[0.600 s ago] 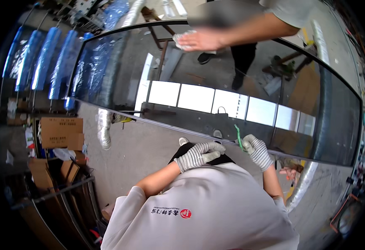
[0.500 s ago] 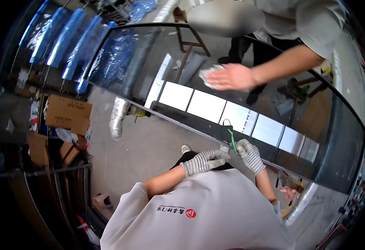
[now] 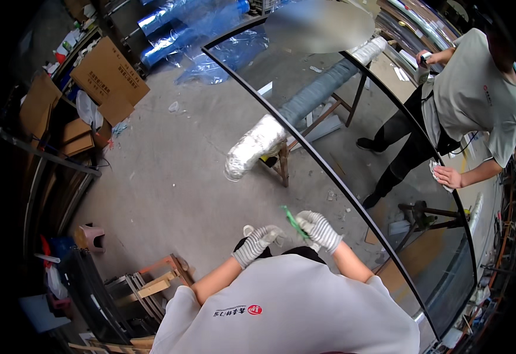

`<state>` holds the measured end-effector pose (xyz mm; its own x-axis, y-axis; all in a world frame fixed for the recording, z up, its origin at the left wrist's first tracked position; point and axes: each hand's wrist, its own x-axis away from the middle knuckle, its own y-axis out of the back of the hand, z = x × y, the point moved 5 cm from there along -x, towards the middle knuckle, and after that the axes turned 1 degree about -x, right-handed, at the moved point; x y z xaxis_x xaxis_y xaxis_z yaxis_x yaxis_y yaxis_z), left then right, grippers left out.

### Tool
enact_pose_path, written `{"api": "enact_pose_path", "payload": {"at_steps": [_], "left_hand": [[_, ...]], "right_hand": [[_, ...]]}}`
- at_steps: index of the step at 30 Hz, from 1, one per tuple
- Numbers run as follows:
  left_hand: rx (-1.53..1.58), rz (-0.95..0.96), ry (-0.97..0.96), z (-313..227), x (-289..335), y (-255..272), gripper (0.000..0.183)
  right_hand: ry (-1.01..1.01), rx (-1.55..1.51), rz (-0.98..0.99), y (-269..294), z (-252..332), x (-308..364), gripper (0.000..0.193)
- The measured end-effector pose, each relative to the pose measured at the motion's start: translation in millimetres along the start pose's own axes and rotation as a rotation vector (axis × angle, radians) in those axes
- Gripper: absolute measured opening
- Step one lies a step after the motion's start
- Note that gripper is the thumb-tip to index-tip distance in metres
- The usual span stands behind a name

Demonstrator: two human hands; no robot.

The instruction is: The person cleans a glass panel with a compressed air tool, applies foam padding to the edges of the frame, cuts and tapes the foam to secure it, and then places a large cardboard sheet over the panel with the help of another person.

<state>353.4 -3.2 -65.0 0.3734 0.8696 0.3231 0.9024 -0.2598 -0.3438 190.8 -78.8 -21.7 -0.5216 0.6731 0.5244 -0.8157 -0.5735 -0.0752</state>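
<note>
Both my hands wear grey-and-white striped gloves and are held in front of my waist, clear of the glass. My right hand point(image 3: 320, 230) is closed around a thin green strip point(image 3: 294, 221), one end of which sticks up past the fingers. Just to its left, my left hand point(image 3: 258, 245) has curled fingers; anything inside them is hidden. A large dark-edged glass pane point(image 3: 411, 248) lies to my right. Across it, a co-worker point(image 3: 473, 94) presses a white cloth point(image 3: 437, 172) to the far edge with one hand and holds a spray bottle point(image 3: 422, 68) in the other.
A foil-and-grey wrapped padded bar point(image 3: 257, 144) on a wooden trestle point(image 3: 284, 167) lies under the pane. Blue film rolls point(image 3: 169, 29) stand at the back left. Cardboard boxes point(image 3: 109, 74), a small stool point(image 3: 93, 237) and leaning frames point(image 3: 102, 295) line the left.
My view has turned left, so the pane now appears to my right. The co-worker's cloth has gone from mid-pane to the far edge. My right hand keeps the green strip.
</note>
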Motion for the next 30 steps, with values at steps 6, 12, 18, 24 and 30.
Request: {"api": "enact_pose_path", "payload": {"at_steps": [6,12,18,24,30], "left_hand": [[-0.01,-0.32,0.004,-25.4,57.7,103.7,0.026],[0.068,-0.695,-0.139,-49.3,111.2,173.5,0.023],[0.036,-0.802,-0.2,-56.5,139.7,222.7,0.026],[0.017,-0.863,-0.078,-81.9,139.4,293.8,0.027],[-0.082,-0.813,-0.024,-138.2,85.3,370.0,0.029]], "right_hand": [[-0.081,0.423,0.328,-127.3,38.3,-47.5,0.028],[-0.146,0.557,0.488,-180.1,60.4,-100.1,0.025],[0.17,0.09,-0.011,-195.1,31.6,-193.7,0.026],[-0.292,-1.033,0.022,-225.8,28.3,-261.6,0.022],[-0.366,-1.242,-0.48,-216.4,48.9,-324.4,0.02]]}}
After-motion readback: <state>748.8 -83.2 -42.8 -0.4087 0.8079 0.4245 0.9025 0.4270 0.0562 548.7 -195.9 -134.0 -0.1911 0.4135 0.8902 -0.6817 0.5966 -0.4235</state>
